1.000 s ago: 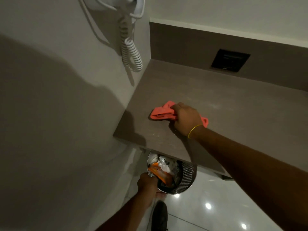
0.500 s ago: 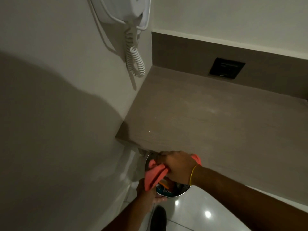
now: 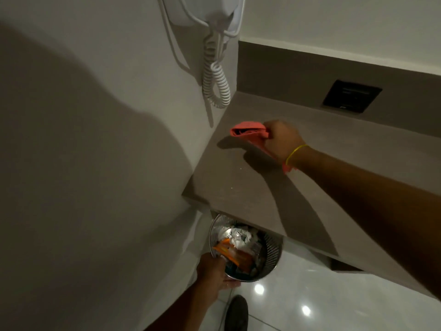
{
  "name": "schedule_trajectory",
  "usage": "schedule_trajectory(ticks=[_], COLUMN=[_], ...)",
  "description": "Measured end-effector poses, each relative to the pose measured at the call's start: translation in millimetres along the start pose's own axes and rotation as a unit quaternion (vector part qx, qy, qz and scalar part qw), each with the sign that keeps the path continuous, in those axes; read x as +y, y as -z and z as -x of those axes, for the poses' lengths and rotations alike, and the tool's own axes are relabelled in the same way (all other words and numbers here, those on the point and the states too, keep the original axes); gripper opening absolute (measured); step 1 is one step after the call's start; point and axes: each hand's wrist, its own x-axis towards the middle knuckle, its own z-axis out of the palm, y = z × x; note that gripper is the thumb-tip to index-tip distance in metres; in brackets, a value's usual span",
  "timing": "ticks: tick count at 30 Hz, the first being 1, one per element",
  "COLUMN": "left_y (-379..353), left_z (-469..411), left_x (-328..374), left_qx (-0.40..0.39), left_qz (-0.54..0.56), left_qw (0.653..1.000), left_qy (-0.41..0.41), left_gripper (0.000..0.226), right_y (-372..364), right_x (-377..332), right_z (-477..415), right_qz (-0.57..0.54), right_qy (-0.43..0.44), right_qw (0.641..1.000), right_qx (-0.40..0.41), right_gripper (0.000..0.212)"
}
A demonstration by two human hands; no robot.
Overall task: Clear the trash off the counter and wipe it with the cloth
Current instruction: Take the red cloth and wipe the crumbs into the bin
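Observation:
My right hand (image 3: 281, 139) grips a bunched coral-pink cloth (image 3: 248, 132) just above the grey-brown counter (image 3: 334, 168), near its far left corner. The cloth's tail hangs under my wrist. A few tiny white specks lie on the counter near its left front. Below the counter's front edge, my left hand (image 3: 213, 273) holds the rim of a perforated metal trash bin (image 3: 272, 249). Inside the bin are crumpled white paper and an orange wrapper.
A white wall-mounted hair dryer with a coiled cord (image 3: 214, 87) hangs on the left wall above the counter corner. A black socket plate (image 3: 352, 96) sits in the backsplash. Glossy white floor tiles and my dark shoe (image 3: 236, 314) lie below.
My right hand swept the cloth from the counter's middle down to its front edge over the bin, then carried it back up to the far left corner. My left hand kept holding the bin.

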Motion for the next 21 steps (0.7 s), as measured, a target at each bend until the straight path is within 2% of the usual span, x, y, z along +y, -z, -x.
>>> schedule_trajectory(ticks=[3,6,10,14,16,17,19,21], left_y=[10.2,20.0,29.9,23.6,18.2,15.8,12.4,7.0], left_z=[-6.0,-12.3,-20.6,-26.6,-21.5,-17.4,-4.7,1.8], left_x=[0.6,-0.8,-6.7,-12.1,-11.0,-12.1,-17.4,-25.0], left_qx=[0.018,0.029,0.047,0.053,0.06,0.06,0.024,0.006], left_qz=[0.005,0.007,0.02,0.026,0.024,0.025,0.029,-0.01], left_qw=[1.0,0.999,0.998,0.998,0.998,0.997,0.993,0.992], left_qy=[-0.007,-0.017,-0.03,-0.016,-0.028,-0.049,-0.116,-0.125], left_gripper=[0.036,0.036,0.032,0.032,0.032,0.028,0.014,0.024], right_y=[-30.3,-59.0,-86.4,-103.1,-105.9,-107.4,-111.6,-112.5], right_x=[3.3,-5.3,-39.2,-62.7,-68.4,-67.7,-59.4,-42.1], right_z=[-23.9,-16.1,29.8,100.5,135.9,152.2,180.3,202.2], right_qz=[0.092,0.119,0.105,0.087,0.098,0.119,0.162,0.087], right_qy=[-0.024,-0.045,0.013,0.106,0.144,0.149,0.141,0.106], right_qw=[0.995,0.99,0.992,0.985,0.978,0.976,0.965,0.964], right_qx=[-0.02,-0.057,-0.068,-0.107,-0.114,-0.103,-0.15,-0.229], right_gripper=[0.035,0.048,0.051,0.041,0.045,0.042,0.032,0.033])
